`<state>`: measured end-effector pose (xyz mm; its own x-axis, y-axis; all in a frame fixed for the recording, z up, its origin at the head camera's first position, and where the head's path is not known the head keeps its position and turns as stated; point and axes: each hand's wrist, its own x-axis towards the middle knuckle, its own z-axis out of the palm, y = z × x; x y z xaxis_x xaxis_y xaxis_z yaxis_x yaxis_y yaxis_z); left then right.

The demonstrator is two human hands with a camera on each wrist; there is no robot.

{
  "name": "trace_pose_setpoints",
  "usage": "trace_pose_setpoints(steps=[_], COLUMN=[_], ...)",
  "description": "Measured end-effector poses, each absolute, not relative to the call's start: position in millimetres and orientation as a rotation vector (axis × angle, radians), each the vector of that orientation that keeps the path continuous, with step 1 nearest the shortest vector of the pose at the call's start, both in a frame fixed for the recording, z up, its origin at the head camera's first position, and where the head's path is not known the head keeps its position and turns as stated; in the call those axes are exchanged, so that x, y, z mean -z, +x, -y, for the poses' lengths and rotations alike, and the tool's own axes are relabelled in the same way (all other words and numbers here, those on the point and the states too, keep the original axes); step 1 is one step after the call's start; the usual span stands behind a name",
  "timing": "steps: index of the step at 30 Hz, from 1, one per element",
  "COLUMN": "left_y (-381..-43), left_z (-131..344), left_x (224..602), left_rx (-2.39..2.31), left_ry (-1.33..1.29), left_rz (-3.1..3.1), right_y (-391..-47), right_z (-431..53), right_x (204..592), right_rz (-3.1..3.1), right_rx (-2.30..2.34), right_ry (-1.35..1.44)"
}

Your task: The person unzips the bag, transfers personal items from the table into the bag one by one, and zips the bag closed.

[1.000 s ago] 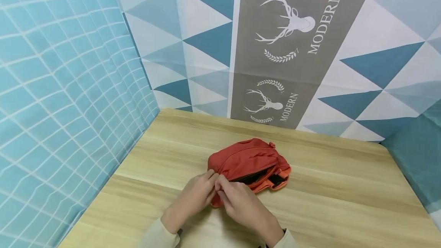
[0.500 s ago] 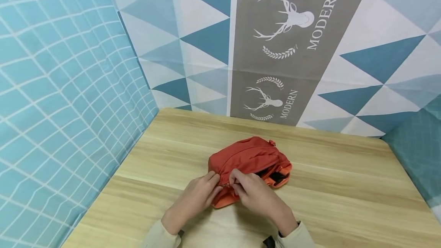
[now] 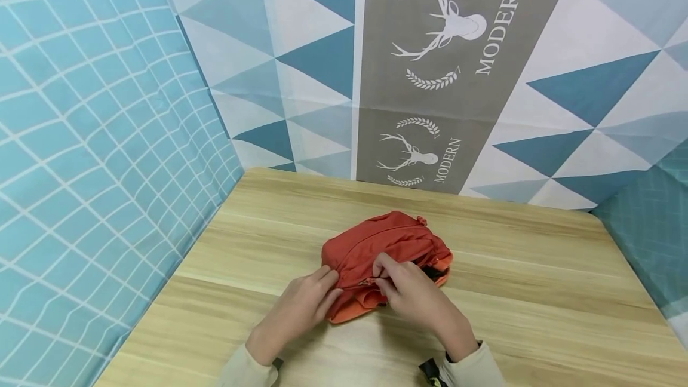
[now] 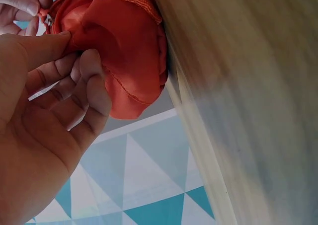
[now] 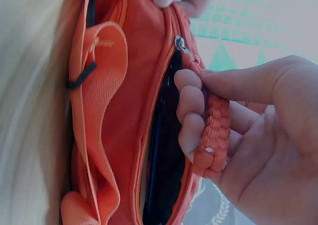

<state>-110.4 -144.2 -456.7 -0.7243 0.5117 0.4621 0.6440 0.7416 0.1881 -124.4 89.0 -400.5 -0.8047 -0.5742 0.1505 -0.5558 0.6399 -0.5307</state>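
A red waist bag (image 3: 384,240) lies on the wooden table in the head view. My right hand (image 3: 411,291) pinches the cord of a braided orange zipper pull (image 5: 217,123) between thumb and index finger. The metal zipper slider (image 5: 180,43) sits partway along the zip. Below it in the right wrist view the zip gapes, showing a dark inside with something black and glossy, its kind unclear. At the bag's left end, my left hand (image 3: 303,303) pinches the red fabric (image 4: 121,51) by the zip. An orange webbing strap (image 5: 107,66) hangs in a loop along the bag's side.
The wooden table (image 3: 537,303) extends around the bag on all sides. A blue checked cloth wall (image 3: 107,136) borders the left. Behind the table stands a patterned cloth (image 3: 317,76) with triangles and deer heads.
My right hand has moved to the right along the zip with the pull, away from my left hand. The zip between the hands has closed. My left hand stays at the bag's left end.
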Motion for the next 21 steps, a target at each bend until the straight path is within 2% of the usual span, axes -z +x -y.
trace_pose_setpoints(steps=[21], left_y=[-108], left_z=[149], left_x=[458], left_rx=[0.549], left_ry=[-0.853], left_rz=[2.575], right_y=[-146], right_z=[-137], right_x=[412], right_rz=[-3.035], right_rx=[0.824], right_ry=[-0.678])
